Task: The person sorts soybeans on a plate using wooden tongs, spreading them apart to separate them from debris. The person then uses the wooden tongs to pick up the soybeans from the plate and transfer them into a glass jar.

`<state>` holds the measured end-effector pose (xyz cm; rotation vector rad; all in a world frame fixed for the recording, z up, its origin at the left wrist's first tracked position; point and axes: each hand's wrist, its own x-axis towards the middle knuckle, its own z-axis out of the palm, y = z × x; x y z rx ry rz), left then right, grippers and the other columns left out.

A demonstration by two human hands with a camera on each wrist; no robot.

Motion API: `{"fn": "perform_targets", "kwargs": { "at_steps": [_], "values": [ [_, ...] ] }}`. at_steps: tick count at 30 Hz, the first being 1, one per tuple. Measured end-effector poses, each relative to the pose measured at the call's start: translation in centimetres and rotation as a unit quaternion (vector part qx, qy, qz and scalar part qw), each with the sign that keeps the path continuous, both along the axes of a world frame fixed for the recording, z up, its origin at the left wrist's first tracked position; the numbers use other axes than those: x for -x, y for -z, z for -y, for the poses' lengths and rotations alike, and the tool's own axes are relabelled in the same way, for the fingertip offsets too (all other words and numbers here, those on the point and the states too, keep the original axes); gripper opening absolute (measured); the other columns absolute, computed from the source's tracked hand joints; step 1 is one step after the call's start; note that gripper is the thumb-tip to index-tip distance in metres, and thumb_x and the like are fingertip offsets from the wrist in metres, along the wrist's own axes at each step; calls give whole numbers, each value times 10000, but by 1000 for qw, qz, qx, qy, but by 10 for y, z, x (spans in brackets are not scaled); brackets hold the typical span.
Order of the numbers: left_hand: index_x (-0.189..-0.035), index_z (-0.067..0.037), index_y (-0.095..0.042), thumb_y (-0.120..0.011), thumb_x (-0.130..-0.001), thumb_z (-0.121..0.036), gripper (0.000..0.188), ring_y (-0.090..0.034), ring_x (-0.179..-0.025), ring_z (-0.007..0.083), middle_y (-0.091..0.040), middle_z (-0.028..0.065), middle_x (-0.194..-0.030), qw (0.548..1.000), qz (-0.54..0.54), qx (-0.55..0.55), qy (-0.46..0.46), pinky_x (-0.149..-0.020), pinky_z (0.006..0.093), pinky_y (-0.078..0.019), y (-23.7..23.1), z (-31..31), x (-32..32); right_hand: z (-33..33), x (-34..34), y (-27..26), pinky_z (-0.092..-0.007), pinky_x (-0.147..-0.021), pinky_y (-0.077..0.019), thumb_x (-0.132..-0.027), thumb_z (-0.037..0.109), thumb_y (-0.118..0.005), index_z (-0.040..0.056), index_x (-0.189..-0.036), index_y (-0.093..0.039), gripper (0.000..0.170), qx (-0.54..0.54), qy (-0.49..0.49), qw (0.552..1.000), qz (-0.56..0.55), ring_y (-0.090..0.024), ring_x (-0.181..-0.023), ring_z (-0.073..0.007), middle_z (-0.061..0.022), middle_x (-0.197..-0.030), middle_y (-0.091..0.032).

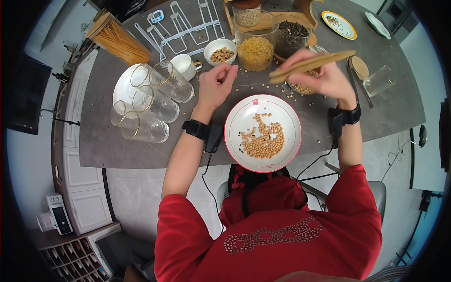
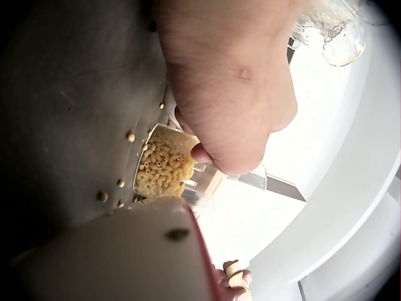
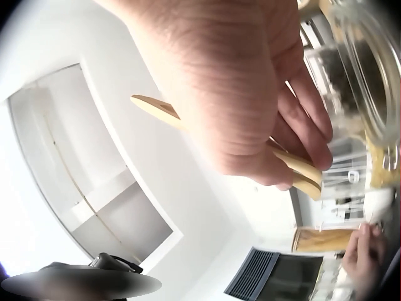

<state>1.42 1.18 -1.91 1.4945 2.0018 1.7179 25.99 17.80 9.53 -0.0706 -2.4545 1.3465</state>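
Note:
My right hand (image 1: 324, 77) grips a pair of wooden tongs (image 1: 310, 65) raised above the table; in the right wrist view, both tong tips (image 3: 307, 187) sit close together by the fingers. Beneath that hand is a glass jar of soybeans (image 1: 303, 88), partly hidden. My left hand (image 1: 217, 87) hovers left of the plate with loosely curled fingers, and nothing shows in it. A white red-rimmed plate (image 1: 286, 113) at the table's front edge bears soybeans (image 1: 265, 143) and a few dark seeds (image 1: 241, 150). Loose soybeans (image 1: 286, 91) lie scattered behind the plate.
Several glasses (image 1: 150, 127) stand at left beside a spaghetti jar (image 1: 120, 42) and a white rack (image 1: 181, 30). Behind are a bowl of mixed grains (image 1: 221, 50), a macaroni jar (image 1: 256, 51) and a dark-filled jar (image 1: 291, 37). A lone glass (image 1: 379, 81) is at right.

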Motion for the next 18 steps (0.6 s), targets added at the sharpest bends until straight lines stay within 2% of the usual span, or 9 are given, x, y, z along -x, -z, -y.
{"fn": "perform_targets", "kwargs": {
  "at_steps": [1, 3, 5, 8, 12, 14, 18],
  "values": [
    [-837, -10, -699, -721, -978, -193, 233, -336, -510, 48, -392, -8, -501, 1000, 5, 1, 1, -504, 261, -320, -1, 0, 0, 9, 6, 4, -292, -878, -548, -926, 67, -749, 34, -1141, -718, 220, -34, -39, 999, 0, -709, -1006, -147, -62, -1072, -756],
    [-837, -11, -701, -721, -978, -194, 232, -334, -512, 45, -392, -12, -501, 1000, 11, 5, 1, -504, 258, -316, 0, -1, 0, 23, 13, 14, -331, -818, -583, -910, 101, -766, 23, -1071, -744, 181, -78, -84, 993, 4, -755, -902, -231, -93, -989, -781],
    [-836, -17, -706, -721, -979, -202, 235, -330, -517, 40, -393, -24, -501, 1000, 30, -6, 2, -505, 255, -312, 4, -3, 1, 27, 13, 22, -330, -813, -589, -907, 127, -773, 35, -1107, -746, 222, -60, -116, 991, 21, -759, -916, -243, -96, -1016, -783],
    [-837, -19, -706, -721, -981, -210, 240, -325, -519, 36, -395, -30, -500, 1000, 22, -3, 2, -505, 253, -309, 5, -3, 2, 31, 13, 31, -324, -807, -591, -903, 90, -769, 9, -1084, -752, 199, -73, -123, 989, 35, -760, -908, -233, -111, -1011, -781],
    [-834, -20, -703, -722, -980, -214, 244, -321, -519, 37, -391, -32, -502, 1000, 18, -7, -1, -504, 255, -306, 4, -3, 3, 33, 14, 32, -332, -796, -594, -911, 110, -764, 19, -1112, -750, 221, -72, -131, 988, 30, -764, -900, -249, -120, -1019, -782],
    [-875, -9, -697, -682, -1016, -178, 220, -393, -600, -18, -546, -85, -603, 999, 10, 30, 12, -565, 200, -312, -2, 1, 2, 34, 14, 34, -334, -787, -592, -916, 112, -755, 45, -1138, -754, 232, -71, -122, 989, 48, -766, -899, -255, -120, -1035, -785],
    [-877, -7, -697, -681, -1016, -171, 216, -400, -600, -18, -558, -81, -607, 999, 18, 28, 13, -564, 198, -318, 4, -2, 5, 39, 15, 34, -347, -788, -587, -919, 162, -764, 62, -1125, -760, 229, -96, -118, 987, 42, -754, -906, -292, -116, -1020, -786]
  ]
}}
